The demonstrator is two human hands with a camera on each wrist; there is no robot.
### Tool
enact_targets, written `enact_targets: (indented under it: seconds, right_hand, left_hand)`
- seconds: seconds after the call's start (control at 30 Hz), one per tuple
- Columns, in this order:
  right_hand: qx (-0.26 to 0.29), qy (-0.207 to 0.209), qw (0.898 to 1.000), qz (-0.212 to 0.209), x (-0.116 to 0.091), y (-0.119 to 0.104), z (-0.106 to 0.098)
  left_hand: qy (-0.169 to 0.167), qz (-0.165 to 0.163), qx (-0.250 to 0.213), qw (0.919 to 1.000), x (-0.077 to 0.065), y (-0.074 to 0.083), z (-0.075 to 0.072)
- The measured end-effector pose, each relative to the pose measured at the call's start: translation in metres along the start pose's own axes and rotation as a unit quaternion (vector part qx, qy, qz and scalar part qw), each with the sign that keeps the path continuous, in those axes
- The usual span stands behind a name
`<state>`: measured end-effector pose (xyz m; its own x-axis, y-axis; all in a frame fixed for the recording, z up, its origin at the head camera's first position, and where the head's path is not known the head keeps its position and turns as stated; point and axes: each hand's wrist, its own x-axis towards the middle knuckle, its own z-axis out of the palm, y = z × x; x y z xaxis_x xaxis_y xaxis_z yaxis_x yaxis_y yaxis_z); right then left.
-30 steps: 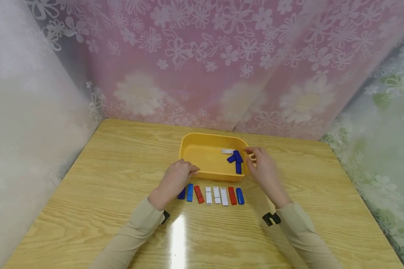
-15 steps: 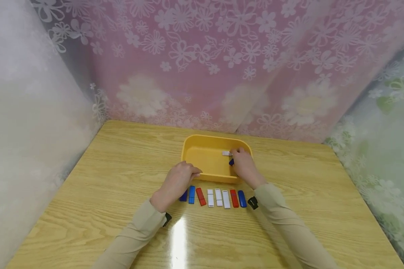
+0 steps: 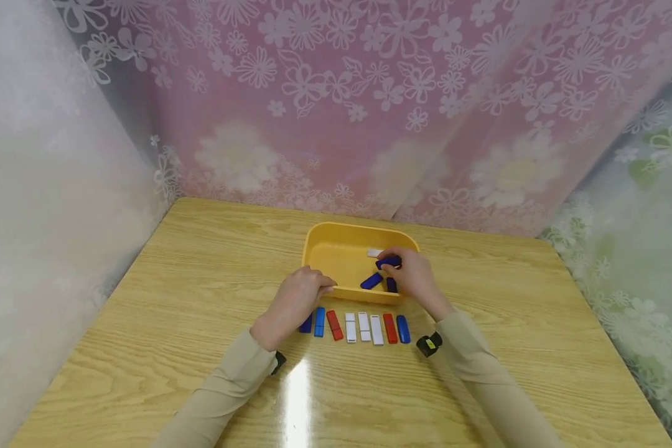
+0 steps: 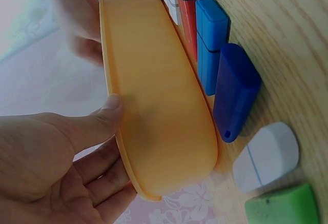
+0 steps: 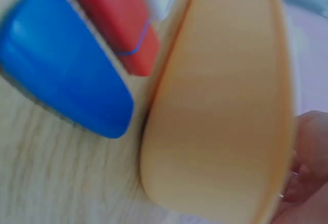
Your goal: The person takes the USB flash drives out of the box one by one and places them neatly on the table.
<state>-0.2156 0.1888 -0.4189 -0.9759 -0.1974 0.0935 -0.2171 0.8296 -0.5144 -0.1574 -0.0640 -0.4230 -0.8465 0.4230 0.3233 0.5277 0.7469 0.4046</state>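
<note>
In the head view my left hand (image 3: pixel 294 302) pinches the near-left rim of a yellow plastic bin (image 3: pixel 336 255); the left wrist view shows the thumb outside that wall. My right hand (image 3: pixel 414 274) reaches inside the bin's right half, with a dark blue USB stick (image 3: pixel 389 262) between thumb and fingers. Two more dark blue sticks lie below it, one slanted (image 3: pixel 372 281) and one near the front wall (image 3: pixel 391 285). A white stick (image 3: pixel 374 253) lies behind, partly covered by the fingers. In the right wrist view the bin wall hides most of the hand.
In front of the bin runs a row of USB sticks: blue, red (image 3: pixel 389 328) and white (image 3: pixel 376 330). Further left, seen in the left wrist view, stand a white stick (image 4: pixel 266 157) and a green one (image 4: pixel 282 206). The wooden table (image 3: pixel 162 311) meets flowered curtains behind.
My right hand has moved from the bin's right rim into it and picked at the pile. One dark blue stick is now held; the others have spread apart. The left hand keeps its grip.
</note>
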Motion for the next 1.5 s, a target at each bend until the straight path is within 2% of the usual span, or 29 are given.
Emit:
enact_targets:
  seconds: [0.17,0.33,0.5,0.63,0.77,0.87,0.93,1.03,1.13,1.23,1.33,1.43,1.5]
  right_hand:
    - [0.061,0.061,0.996,-0.015,-0.021,0.004,-0.018]
    - [0.072,0.098,0.992,-0.012,-0.044,0.012,-0.033]
    - [0.074,0.115,0.991,0.006,-0.070,0.025,-0.041]
    - [0.064,0.097,0.993,0.031,-0.088,0.036,-0.042]
    - [0.055,0.026,0.996,0.073,-0.098,0.045,-0.036]
    - [0.054,-0.035,0.993,0.097,-0.100,0.047,-0.026]
    - [0.061,-0.060,0.991,0.101,-0.100,0.047,-0.020]
    - [0.066,-0.076,0.990,0.098,-0.099,0.043,-0.014]
    - [0.061,-0.079,0.990,0.101,-0.099,0.039,-0.011]
    - [0.035,-0.079,0.992,0.094,-0.099,0.037,-0.011]
    - [0.016,-0.065,0.994,0.086,-0.100,0.039,-0.014]
    - [0.026,-0.031,0.996,0.084,-0.099,0.040,-0.022]
    - [0.032,0.011,0.997,0.075,-0.097,0.040,-0.029]
  left_hand:
    - [-0.006,-0.004,0.002,1.0000,0.000,0.001,0.000]
    - [-0.007,-0.006,0.001,1.0000,0.001,0.001,-0.001]
    - [-0.005,-0.005,0.000,1.0000,0.000,0.001,-0.001]
    - [-0.004,-0.006,0.002,1.0000,0.000,0.001,-0.001]
    - [-0.002,-0.007,0.005,1.0000,0.000,0.001,-0.002]
    - [-0.002,-0.008,0.004,1.0000,0.000,0.001,-0.002]
    - [-0.003,-0.008,0.003,1.0000,-0.001,0.002,-0.002]
    - [-0.004,-0.010,0.001,0.9999,-0.001,0.002,-0.001]
    - [-0.003,-0.011,-0.001,0.9999,-0.002,0.002,-0.001]
    - [-0.002,-0.010,-0.001,0.9999,-0.001,0.002,-0.001]
    - [-0.003,-0.008,0.001,1.0000,-0.001,0.002,-0.001]
    - [-0.003,-0.007,0.003,1.0000,-0.001,0.002,-0.001]
    - [-0.004,-0.008,0.005,0.9999,-0.001,0.002,-0.002]
